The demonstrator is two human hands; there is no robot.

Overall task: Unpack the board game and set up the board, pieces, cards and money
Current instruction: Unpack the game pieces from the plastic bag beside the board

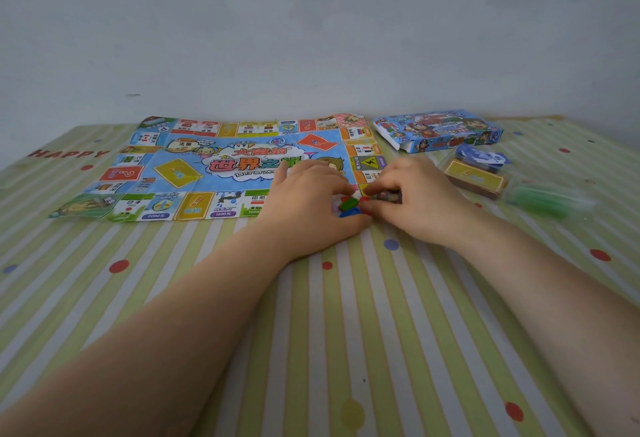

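- The paper game board [214, 166] lies unfolded in the middle left of the frame, flat on the striped surface [311, 332].
- Both hands meet at its lower right corner: left hand [308, 208] palm down, fingers curled over small green, blue and red pieces [349, 208]; right hand [415, 194] pinches at the same cluster (exactly which piece, I cannot tell).
- Right of the hands lie the game box [443, 131], a card stack [476, 176] with blue money [485, 157] on top, and a bag of green bits [543, 199].
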